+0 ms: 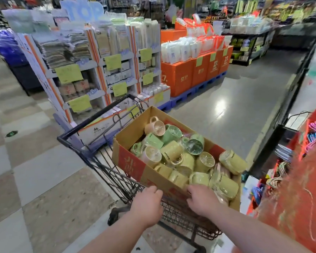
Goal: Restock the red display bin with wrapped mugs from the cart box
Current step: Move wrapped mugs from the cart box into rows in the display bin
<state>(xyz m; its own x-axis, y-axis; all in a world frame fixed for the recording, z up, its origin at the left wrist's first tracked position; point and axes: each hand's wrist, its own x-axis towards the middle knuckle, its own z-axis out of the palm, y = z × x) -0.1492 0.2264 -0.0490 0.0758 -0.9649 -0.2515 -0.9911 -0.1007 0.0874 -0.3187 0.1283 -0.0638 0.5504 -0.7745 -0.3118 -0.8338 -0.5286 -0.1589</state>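
Wrapped mugs (173, 154), green, yellow and pink, fill a cardboard box (133, 165) sitting in a black wire cart (98, 161) at 6 o'clock. The left hand (148, 203) curls against the box's near wall where it meets the cart rim. The right hand (201, 199) hooks its fingers over that wall's top edge. The floor (35, 170) is pale chequered tile at 9 o'clock and glossy grey at 1. Folded towels (62, 50) fill a display at 11, and orange cartons (179, 77) stand on a blue pallet at 12. A blurred red display bin (297, 201) lies at 4 o'clock.
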